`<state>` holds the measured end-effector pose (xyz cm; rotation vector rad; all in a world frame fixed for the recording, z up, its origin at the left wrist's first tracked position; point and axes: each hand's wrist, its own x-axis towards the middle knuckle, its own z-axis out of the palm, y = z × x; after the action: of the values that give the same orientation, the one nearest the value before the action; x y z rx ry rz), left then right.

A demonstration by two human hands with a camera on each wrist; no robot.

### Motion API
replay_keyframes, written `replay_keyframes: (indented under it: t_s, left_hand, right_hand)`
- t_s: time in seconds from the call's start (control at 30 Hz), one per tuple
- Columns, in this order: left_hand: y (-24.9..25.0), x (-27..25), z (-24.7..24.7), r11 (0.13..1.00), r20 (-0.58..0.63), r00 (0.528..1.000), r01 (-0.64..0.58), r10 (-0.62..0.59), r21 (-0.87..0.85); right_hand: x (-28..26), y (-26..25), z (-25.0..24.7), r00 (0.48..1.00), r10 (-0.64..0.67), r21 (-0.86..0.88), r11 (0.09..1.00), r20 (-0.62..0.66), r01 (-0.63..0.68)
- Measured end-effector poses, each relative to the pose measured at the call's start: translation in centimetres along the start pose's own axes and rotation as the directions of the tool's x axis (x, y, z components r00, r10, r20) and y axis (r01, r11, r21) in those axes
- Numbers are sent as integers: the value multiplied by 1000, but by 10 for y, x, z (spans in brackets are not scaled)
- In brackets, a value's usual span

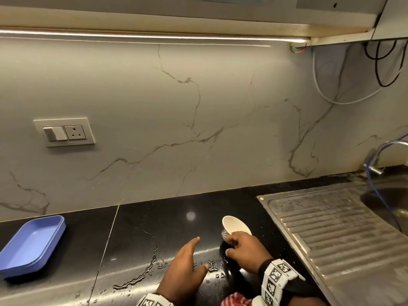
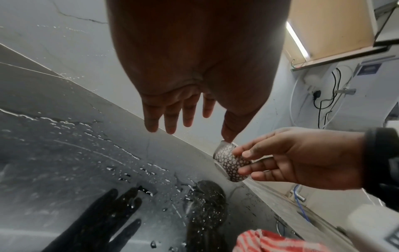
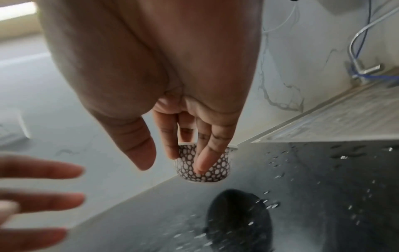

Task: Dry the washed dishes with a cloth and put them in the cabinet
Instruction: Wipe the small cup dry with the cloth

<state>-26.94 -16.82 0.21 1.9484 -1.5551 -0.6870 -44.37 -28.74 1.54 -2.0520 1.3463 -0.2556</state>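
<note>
A small cup (image 1: 236, 225) with a white inside and a black-and-white spotted outside is held just above the wet black counter (image 1: 154, 235), tilted in the head view. My right hand (image 1: 229, 246) grips the cup (image 3: 205, 168) by its side, fingers curled over the wall. The left hand (image 1: 196, 252) hovers beside it on the left with straight, spread fingers and holds nothing; in the left wrist view its thumb tip is close to the rim of the cup (image 2: 228, 162). A red-and-white striped cloth (image 1: 236, 300) lies at the counter's front edge, below my right wrist.
A blue plastic tray (image 1: 33, 241) sits at the counter's left. A steel drainboard (image 1: 331, 235) and a sink with a tap (image 1: 379, 155) are on the right. Water drops (image 1: 143, 277) cover the counter. A wall socket (image 1: 64, 132) and an overhead cabinet (image 1: 198, 14) lie beyond.
</note>
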Motion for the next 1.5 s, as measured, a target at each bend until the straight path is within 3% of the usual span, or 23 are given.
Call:
replay_keyframes:
  t_s: [0.17, 0.27, 0.37, 0.57, 0.7, 0.83, 0.93, 1.0, 1.13, 1.17, 1.2, 1.27, 1.3, 1.33, 1.4, 1.47, 1.5]
  left_hand:
    - [-2, -4, -9, 992, 48, 999, 17, -11, -127]
    - [-8, -4, -10, 962, 46, 997, -42, 57, -269]
    - [-17, -8, -10, 891, -17, 995, -92, 95, -443]
    - [-9, -28, -16, 809, -16, 992, -111, 124, -578]
    - [-5, -37, -16, 765, 10, 993, -82, 115, -639]
    - [-3, -40, -21, 545, 73, 993, 12, 91, -838]
    - [-1, -42, -20, 329, 155, 983, 115, 95, -937]
    - [1, -43, -21, 282, 173, 981, 141, 92, -949]
    - [-2, -43, -29, 325, 181, 983, 174, -7, -930]
    - [-4, -42, -29, 338, 185, 981, 194, -57, -921]
    - [-9, -40, -29, 336, 195, 974, 223, -115, -915]
    - [-15, -41, -30, 300, 239, 951, 290, -195, -909]
    - [-17, -42, -33, 285, 266, 941, 319, -210, -904]
    - [-19, -43, -34, 273, 285, 932, 341, -223, -900]
    - [-22, -46, -36, 256, 301, 922, 361, -245, -897]
    - [-24, -47, -36, 264, 291, 919, 359, -265, -895]
    - [-23, -47, -38, 274, 289, 918, 361, -272, -891]
  right_hand:
    - [-43, -32, 12, 989, -147, 241, 959, -15, 147]
    - [-68, -51, 14, 974, -227, 369, 904, -12, 216]
    - [-86, -62, 14, 974, -226, 537, 824, 15, 183]
    - [-108, -59, 1, 979, -199, 736, 670, 52, 97]
    - [-110, -60, 1, 987, -150, 873, 486, 48, 31]
    - [-120, -74, -1, 981, -159, 970, 233, 115, -76]
    - [-123, -84, -1, 971, -176, 981, 139, 160, -136]
    - [-124, -88, -3, 963, -199, 975, 160, 182, -151]
    - [-126, -83, -6, 975, -181, 937, 342, 132, -64]
    - [-123, -73, -6, 986, -147, 904, 428, 74, -4]
    - [-119, -58, -4, 994, -106, 809, 584, -9, 70]
    - [-116, -31, -2, 986, -105, 341, 929, -133, 144]
    - [-117, -22, 2, 991, -115, 93, 988, -66, 121]
    - [-119, -13, 8, 995, -91, -91, 991, 38, 94]
    - [-122, -2, 21, 977, -4, -286, 956, 214, 66]
    - [-124, 1, 32, 962, 32, -377, 923, 272, 76]
    - [-121, 4, 34, 971, -8, -387, 916, 240, 103]
